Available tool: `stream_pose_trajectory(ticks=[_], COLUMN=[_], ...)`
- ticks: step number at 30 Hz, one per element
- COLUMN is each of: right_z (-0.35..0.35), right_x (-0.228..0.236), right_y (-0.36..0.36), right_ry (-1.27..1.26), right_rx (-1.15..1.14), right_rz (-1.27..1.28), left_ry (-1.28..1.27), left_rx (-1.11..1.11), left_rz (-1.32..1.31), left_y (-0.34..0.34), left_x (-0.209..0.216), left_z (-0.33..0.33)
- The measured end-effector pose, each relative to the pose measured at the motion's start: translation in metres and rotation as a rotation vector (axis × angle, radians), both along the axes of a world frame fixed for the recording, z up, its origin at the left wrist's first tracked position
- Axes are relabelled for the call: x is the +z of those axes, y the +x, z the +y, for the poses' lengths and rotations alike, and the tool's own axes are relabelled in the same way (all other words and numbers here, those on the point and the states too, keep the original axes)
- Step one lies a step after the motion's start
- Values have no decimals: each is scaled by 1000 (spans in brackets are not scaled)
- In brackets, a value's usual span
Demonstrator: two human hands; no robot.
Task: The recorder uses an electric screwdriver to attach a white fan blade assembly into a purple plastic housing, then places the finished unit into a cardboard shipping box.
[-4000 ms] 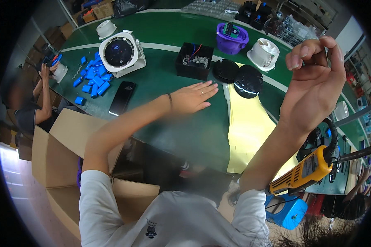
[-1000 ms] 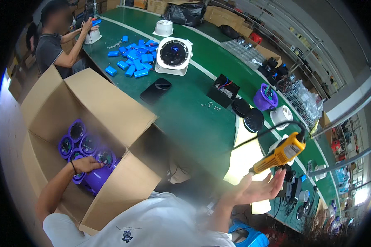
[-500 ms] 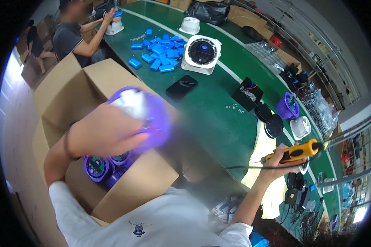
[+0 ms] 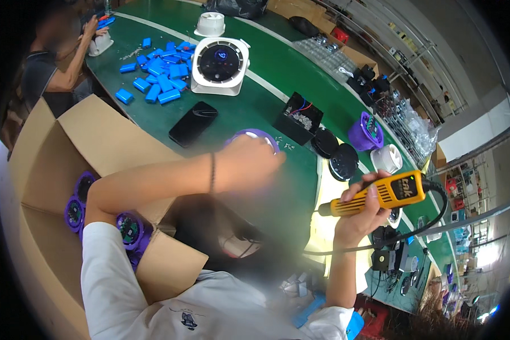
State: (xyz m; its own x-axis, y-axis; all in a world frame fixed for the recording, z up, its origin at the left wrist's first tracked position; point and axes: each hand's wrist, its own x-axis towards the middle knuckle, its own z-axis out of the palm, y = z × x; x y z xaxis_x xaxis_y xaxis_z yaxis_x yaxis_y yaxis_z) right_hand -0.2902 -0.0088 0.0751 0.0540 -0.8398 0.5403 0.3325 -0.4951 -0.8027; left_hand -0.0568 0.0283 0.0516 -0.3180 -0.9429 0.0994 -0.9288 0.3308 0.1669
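Observation:
My left hand (image 4: 249,164) is closed round a round purple housing (image 4: 256,134) with something white in it, over the edge of the green table. The hand covers most of the housing and is blurred. My right hand (image 4: 357,221) grips a yellow-and-black electric screwdriver (image 4: 379,194), its tip pointing left and a cable hanging from its back end. Under my left arm stands an open cardboard box (image 4: 170,263) with several purple housings (image 4: 131,229) in it, green circuit boards showing in their tops.
On the green table (image 4: 249,105) lie a black phone (image 4: 193,123), a pile of blue battery packs (image 4: 163,71) and a white device with a black round top (image 4: 220,63). A black box of screws (image 4: 299,118), black discs (image 4: 343,161) and another purple housing (image 4: 366,131) stand farther right. Someone works at far left.
My left hand has carried the purple housing from above the cardboard box rightward to the table's edge. The screwdriver has turned in my right hand. The whole view has shifted to the right.

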Motion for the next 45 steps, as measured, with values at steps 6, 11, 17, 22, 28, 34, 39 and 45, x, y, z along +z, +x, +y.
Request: stream_pose_trajectory(ticks=[6,11,17,22,28,34,39,45], right_z=[-15,-27,-36,-35,-36,-38,-35,-33], right_x=[13,14,9,6,3,-2,-3,1], right_y=[45,68,73,89,89,89,90,88], right_ry=[-7,-2,23,40,-75,-117,-101,-115], right_rx=[169,204,250,404,524,567,581,588], right_rz=[-34,20,52,-36,-29,0,0,-1], left_ry=[-274,-318,-329,-254,-253,-289,-318,-277], left_rx=[225,184,9,-34,-34,-33,-29,-47], left_rz=[80,30,90,130,105,170,135,99], left_y=[-3,-16,5,12,11,10,9,13], left_x=[-29,-47,-51,-48,-51,-56,-57,-51], left_z=[6,2,-6,-6,-6,-6,-4,-3])
